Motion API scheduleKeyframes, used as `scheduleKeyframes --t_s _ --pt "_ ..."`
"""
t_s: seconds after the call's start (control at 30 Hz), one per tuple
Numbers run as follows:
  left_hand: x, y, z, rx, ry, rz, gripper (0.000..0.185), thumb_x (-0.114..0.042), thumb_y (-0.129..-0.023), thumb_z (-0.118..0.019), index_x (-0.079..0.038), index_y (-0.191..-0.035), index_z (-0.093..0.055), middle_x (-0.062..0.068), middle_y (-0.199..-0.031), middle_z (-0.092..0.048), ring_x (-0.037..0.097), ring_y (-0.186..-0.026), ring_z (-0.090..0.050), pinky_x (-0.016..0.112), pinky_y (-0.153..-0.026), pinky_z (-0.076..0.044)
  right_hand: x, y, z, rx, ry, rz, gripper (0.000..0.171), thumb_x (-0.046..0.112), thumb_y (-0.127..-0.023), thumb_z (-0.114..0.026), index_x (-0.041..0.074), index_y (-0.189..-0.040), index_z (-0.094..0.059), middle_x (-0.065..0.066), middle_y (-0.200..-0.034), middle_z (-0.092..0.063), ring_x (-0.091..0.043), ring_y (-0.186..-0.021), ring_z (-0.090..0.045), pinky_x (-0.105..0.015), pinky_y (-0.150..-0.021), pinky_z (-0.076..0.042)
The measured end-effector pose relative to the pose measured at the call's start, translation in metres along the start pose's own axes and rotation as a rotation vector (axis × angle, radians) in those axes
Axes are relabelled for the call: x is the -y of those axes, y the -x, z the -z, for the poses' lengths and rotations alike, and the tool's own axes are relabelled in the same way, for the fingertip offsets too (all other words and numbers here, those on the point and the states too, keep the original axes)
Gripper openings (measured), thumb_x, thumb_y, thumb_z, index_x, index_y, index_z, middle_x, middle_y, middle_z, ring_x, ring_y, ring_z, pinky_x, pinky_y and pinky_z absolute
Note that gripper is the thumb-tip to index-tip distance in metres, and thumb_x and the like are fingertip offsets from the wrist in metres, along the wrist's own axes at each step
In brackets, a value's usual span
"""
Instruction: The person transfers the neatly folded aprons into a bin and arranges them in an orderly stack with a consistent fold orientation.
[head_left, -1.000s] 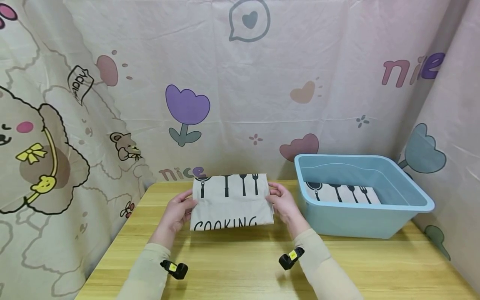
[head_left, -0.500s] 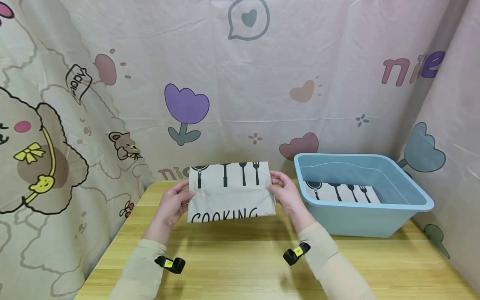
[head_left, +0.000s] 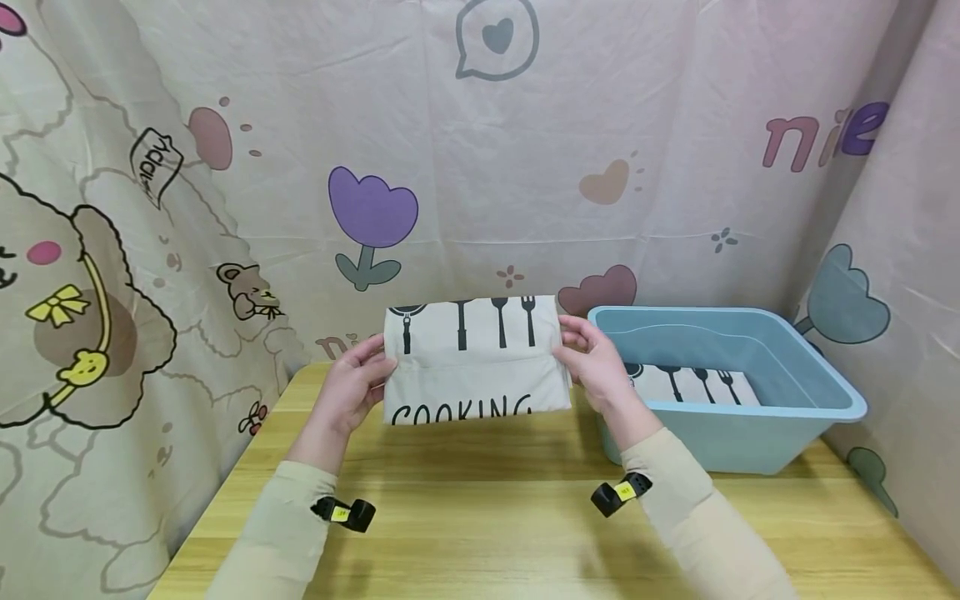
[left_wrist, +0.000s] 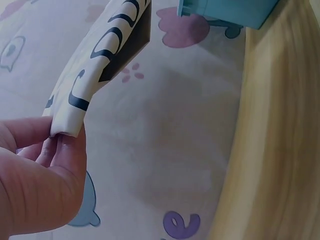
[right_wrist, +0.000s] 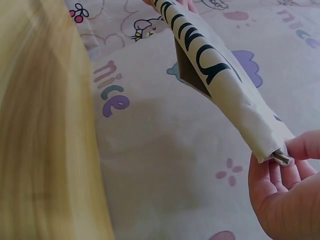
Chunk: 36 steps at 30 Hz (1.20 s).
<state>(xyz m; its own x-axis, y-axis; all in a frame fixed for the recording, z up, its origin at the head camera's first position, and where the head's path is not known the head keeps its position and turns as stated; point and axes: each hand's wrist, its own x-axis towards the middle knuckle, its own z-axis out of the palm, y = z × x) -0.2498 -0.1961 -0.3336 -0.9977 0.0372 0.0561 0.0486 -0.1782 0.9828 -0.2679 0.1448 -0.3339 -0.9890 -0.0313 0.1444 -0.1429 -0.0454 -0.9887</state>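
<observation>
The folded apron [head_left: 474, 360], beige with black utensil prints and the word COOKING, hangs in the air above the wooden table [head_left: 480, 517], just left of the blue plastic tub [head_left: 795, 400]. I judge it light, soft and floppy, so I'd keep it supported at both short ends. My left hand [head_left: 352, 392] pinches its left edge and my right hand [head_left: 596, 367] pinches its right edge. Its long axis runs left to right, utensils uppermost, lettering toward me. A second folded apron [head_left: 693, 386] lies in the tub.
</observation>
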Motion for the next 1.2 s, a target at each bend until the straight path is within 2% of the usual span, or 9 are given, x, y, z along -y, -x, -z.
scheduleKeyframes --t_s 0.23,0.37,0.63,0.77,0.87,1.0,1.07,1.2 --pt "-0.009 -0.003 -0.018 0.007 0.016 -0.013 0.054 0.004 -0.096 -0.056 0.001 -0.148 -0.041 -0.005 -0.105 -0.069 0.012 -0.085 -0.067 0.028 -0.073 -0.057 0.015 0.003 0.015 0.006 0.012 0.061 0.05 -0.006 -0.095 -0.056 -0.002 -0.143 -0.044 -0.002 -0.098 -0.054 -0.005 -0.069 -0.052 -0.02 -0.055 -0.045" --pt "-0.012 -0.007 -0.03 -0.005 0.002 -0.002 0.054 0.004 -0.096 -0.057 -0.002 -0.148 -0.043 0.001 -0.113 -0.067 0.014 -0.086 -0.067 0.029 -0.074 -0.057 0.023 0.005 0.025 0.001 0.021 0.074 0.05 -0.005 -0.095 -0.056 -0.002 -0.143 -0.043 -0.002 -0.098 -0.052 -0.005 -0.062 -0.048 -0.019 -0.053 -0.043" --pt "-0.018 -0.013 -0.061 -0.001 -0.018 0.011 0.053 0.003 -0.096 -0.057 -0.006 -0.147 -0.047 0.019 -0.134 -0.059 0.019 -0.093 -0.066 0.032 -0.076 -0.057 0.033 0.009 0.053 -0.026 0.052 0.075 0.05 -0.001 -0.097 -0.056 -0.002 -0.144 -0.041 -0.002 -0.101 -0.05 -0.006 -0.071 -0.053 -0.021 -0.06 -0.05" --pt "-0.019 -0.019 -0.081 0.0 0.0 0.017 0.052 0.003 -0.095 -0.058 -0.009 -0.145 -0.051 0.019 -0.133 -0.059 0.021 -0.094 -0.066 0.033 -0.078 -0.057 0.039 0.011 0.07 -0.057 0.041 0.087 0.045 -0.002 -0.096 -0.057 0.001 -0.14 -0.046 -0.002 -0.101 -0.05 -0.007 -0.074 -0.052 -0.019 -0.057 -0.048" --pt "-0.02 -0.025 -0.098 0.004 0.03 0.019 0.051 0.005 -0.094 -0.06 -0.009 -0.142 -0.054 0.019 -0.129 -0.061 0.021 -0.092 -0.067 0.034 -0.077 -0.058 0.044 0.013 0.085 -0.084 0.024 0.101 0.038 -0.002 -0.096 -0.058 0.009 -0.131 -0.053 0.0 -0.1 -0.051 -0.007 -0.074 -0.05 -0.017 -0.053 -0.042" --pt "-0.02 -0.031 -0.124 0.022 0.066 0.01 0.051 0.008 -0.092 -0.06 -0.009 -0.14 -0.056 0.019 -0.125 -0.063 0.022 -0.088 -0.068 0.033 -0.074 -0.058 0.05 0.016 0.107 -0.114 0.0 0.126 0.033 -0.002 -0.096 -0.059 0.02 -0.12 -0.058 0.002 -0.099 -0.052 -0.008 -0.08 -0.05 -0.015 -0.055 -0.042" --pt "-0.021 -0.034 -0.138 0.032 0.082 0.001 0.051 0.01 -0.091 -0.059 -0.008 -0.139 -0.057 0.019 -0.123 -0.064 0.022 -0.087 -0.067 0.034 -0.073 -0.059 0.053 0.018 0.118 -0.133 0.001 0.134 0.033 0.0 -0.096 -0.059 0.02 -0.122 -0.059 0.001 -0.101 -0.052 -0.009 -0.086 -0.05 -0.014 -0.06 -0.046" --pt "-0.019 -0.04 -0.163 0.04 0.117 0.004 0.052 0.013 -0.089 -0.059 -0.007 -0.137 -0.059 0.019 -0.118 -0.066 0.021 -0.085 -0.067 0.034 -0.073 -0.059 0.058 0.021 0.139 -0.178 0.023 0.123 0.042 0.007 -0.097 -0.062 0.013 -0.138 -0.056 0.0 -0.106 -0.051 -0.013 -0.094 -0.05 -0.014 -0.07 -0.052"
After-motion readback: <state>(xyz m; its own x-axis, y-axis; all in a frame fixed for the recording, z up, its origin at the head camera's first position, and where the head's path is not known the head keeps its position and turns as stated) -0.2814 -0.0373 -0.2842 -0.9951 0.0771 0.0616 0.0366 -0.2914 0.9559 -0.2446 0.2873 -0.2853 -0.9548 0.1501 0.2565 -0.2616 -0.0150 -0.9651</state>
